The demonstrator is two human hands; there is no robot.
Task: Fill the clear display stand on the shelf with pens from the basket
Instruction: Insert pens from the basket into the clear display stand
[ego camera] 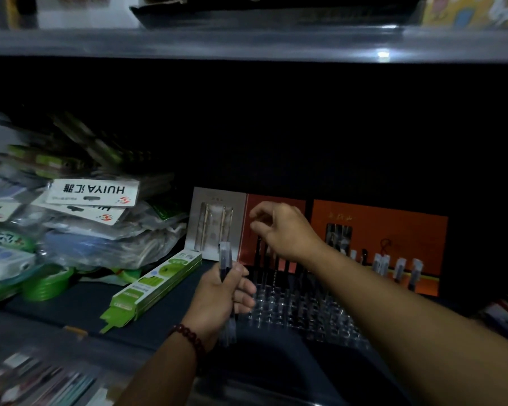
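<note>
Low in our view, near six o'clock, the left hand [217, 294] grips a bundle of pens [225, 253] upright, fingers curled round the barrels, clear caps sticking out above the fist. A dark bead bracelet [188, 335] circles that wrist.

At about one o'clock from it, the right hand [285, 230] hangs over the back rows of the clear display stand [305, 315], fingers loosely curled with thumb and forefinger pointing down. We cannot tell whether they pinch anything.

The stand sits on the dark shelf [79, 306], just to three o'clock of the left hand. A few dark standing pens [258, 250] fill its rear holes beneath the right hand, while the front rows show only clear sockets.

Behind the stand, at twelve o'clock, leans an orange box [393, 218], with a grey box [214, 218] beside it. At nine o'clock of the left hand lie green packs [156, 285], and beyond them a blurred heap of HUIYA packets [91, 192].
</note>
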